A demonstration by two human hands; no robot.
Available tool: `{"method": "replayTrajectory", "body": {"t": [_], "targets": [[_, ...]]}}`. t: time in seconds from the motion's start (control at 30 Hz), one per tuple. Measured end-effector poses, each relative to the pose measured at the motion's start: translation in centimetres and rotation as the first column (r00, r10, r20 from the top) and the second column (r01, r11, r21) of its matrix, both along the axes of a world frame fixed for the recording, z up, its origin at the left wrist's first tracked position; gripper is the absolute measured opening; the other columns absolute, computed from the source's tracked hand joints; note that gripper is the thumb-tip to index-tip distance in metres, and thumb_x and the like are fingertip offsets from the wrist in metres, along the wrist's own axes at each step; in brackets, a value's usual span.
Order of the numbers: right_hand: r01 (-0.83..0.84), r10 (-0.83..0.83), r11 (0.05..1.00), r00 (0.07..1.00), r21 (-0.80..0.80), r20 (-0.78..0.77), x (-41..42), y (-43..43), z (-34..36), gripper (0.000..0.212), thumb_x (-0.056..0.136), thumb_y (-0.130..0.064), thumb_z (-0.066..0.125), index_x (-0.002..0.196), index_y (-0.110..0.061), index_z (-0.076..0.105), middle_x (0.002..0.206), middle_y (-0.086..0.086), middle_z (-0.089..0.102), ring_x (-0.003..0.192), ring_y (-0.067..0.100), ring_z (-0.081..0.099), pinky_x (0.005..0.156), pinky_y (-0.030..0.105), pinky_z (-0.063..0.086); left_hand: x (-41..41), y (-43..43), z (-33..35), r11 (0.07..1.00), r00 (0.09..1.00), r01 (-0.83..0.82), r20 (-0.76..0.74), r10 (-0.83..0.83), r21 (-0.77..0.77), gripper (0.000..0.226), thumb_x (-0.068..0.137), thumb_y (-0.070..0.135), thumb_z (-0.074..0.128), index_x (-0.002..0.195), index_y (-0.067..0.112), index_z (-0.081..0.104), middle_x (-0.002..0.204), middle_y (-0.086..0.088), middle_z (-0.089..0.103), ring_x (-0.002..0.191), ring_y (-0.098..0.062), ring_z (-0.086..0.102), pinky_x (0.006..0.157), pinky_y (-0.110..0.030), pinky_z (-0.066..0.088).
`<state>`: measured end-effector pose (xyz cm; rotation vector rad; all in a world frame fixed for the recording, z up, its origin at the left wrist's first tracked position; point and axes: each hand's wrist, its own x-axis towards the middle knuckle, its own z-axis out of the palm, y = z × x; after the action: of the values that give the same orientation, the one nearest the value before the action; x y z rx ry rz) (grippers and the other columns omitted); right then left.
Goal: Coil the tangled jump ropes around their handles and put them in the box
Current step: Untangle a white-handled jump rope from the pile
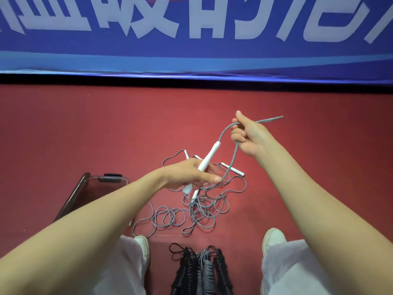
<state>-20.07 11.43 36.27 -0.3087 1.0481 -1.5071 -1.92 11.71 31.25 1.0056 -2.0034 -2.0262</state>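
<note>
Gripping white handle (209, 155) in left hand (187, 173) at centre frame, clamping grey rope (234, 154) in right hand (248, 135) above; best kept taut, wound in tight even turns; box (114, 178) waiting lower left.

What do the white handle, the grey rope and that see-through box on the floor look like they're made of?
The white handle looks like smooth, matte hard plastic, evenly moulded. The grey rope is probably a rubbery plastic cord, since it keeps springy loops. The box seems to be clear, tinted rigid plastic; the red floor shows through its wall.
</note>
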Motion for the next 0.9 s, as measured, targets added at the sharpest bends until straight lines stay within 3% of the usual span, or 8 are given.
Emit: {"method": "replayTrajectory", "body": {"t": [0.23,0.33,0.43,0.57,0.67,0.77,0.83,0.9], "targets": [[0.018,-0.017,1.000,0.999,0.022,-0.034,0.2,-0.4,-0.7,0.032,0.100,-0.026,0.050,0.078,-0.003,0.049,0.069,0.007,0.043,0.033,0.003,0.036,0.031,0.013,0.028,-0.2,0.6,1.9,0.990,0.990,0.125,-0.065,-0.121,0.059,0.015,0.093,0.004,0.055,0.079,0.008,0.056,0.053,0.006,0.044,0.045,-0.006,0.035,0.049,-0.016,0.032],[-0.220,0.220,0.976,0.974,0.005,-0.063,0.7,0.0,-1.6,0.073,0.090,-0.064,0.043,0.115,0.004,0.051,0.104,0.016,0.061,0.091,0.020,0.065,0.065,0.030,0.055,-0.4,-0.1,2.1,0.986,0.970,-0.146,-0.187,0.158,0.075,0.016,0.093,0.007,0.056,0.078,0.010,0.056,0.062,0.002,0.045,0.042,-0.004,0.033,0.044,-0.015,0.026],[-0.480,0.479,0.877,0.873,0.014,-0.094,0.7,0.8,-3.9,0.087,0.088,-0.074,0.026,0.130,-0.002,0.051,0.122,0.014,0.062,0.117,0.025,0.057,0.088,0.042,0.047,0.3,-1.5,2.5,0.929,0.894,-0.330,-0.259,0.365,0.169,0.014,0.094,0.010,0.056,0.080,0.009,0.058,0.069,-0.002,0.048,0.041,-0.003,0.032,0.040,-0.014,0.024],[-0.704,0.729,0.671,0.571,0.230,-0.377,2.8,2.4,-7.4,0.030,0.075,-0.020,0.059,0.103,-0.015,0.066,0.104,0.003,0.067,0.098,0.014,0.056,0.073,0.025,0.041,1.5,-2.5,1.8,0.893,0.872,-0.426,-0.196,0.448,0.146,0.010,0.095,0.010,0.056,0.086,0.008,0.059,0.064,0.002,0.052,0.043,-0.004,0.031,0.038,-0.013,0.025],[-0.699,0.752,0.507,0.073,0.504,-0.655,3.0,3.3,-9.1,0.012,0.086,-0.006,0.058,0.092,-0.014,0.064,0.096,0.001,0.065,0.092,0.012,0.056,0.081,0.023,0.043,2.5,-3.6,2.1,0.834,0.794,-0.537,-0.257,0.551,0.128,0.009,0.096,0.010,0.055,0.087,0.007,0.059,0.060,0.005,0.052,0.043,-0.003,0.031,0.038,-0.014,0.025],[-0.419,0.660,0.453,-0.435,0.787,-0.612,0.1,3.3,-9.7,0.011,0.095,-0.015,0.049,0.096,-0.011,0.059,0.095,0.008,0.056,0.089,0.019,0.050,0.075,0.027,0.036,4.3,-5.0,2.1,0.719,0.670,-0.687,-0.295,0.682,0.103,0.012,0.095,0.009,0.056,0.083,0.010,0.058,0.061,0.003,0.051,0.040,-0.003,0.032,0.038,-0.014,0.025],[-0.245,0.617,0.560,-0.514,0.792,-0.596,-2.3,3.2,-9.1,0.021,0.098,-0.013,0.043,0.107,-0.005,0.061,0.101,0.014,0.060,0.090,0.025,0.055,0.070,0.027,0.036,5.8,-5.9,1.1,0.642,0.622,-0.766,-0.226,0.750,0.020,0.017,0.094,0.006,0.057,0.079,0.011,0.054,0.065,-0.002,0.049,0.035,-0.002,0.031,0.036,-0.013,0.024],[-0.231,0.581,0.722,-0.308,0.652,-0.753,-4.0,2.7,-7.8,0.017,0.097,-0.010,0.043,0.097,-0.007,0.060,0.087,0.013,0.064,0.077,0.026,0.059,0.060,0.026,0.041,6.9,-6.3,-0.3,0.599,0.619,-0.777,-0.062,0.783,-0.195,0.020,0.093,0.004,0.058,0.077,0.011,0.049,0.067,-0.008,0.049,0.031,-0.004,0.033,0.034,-0.013,0.026]]}}
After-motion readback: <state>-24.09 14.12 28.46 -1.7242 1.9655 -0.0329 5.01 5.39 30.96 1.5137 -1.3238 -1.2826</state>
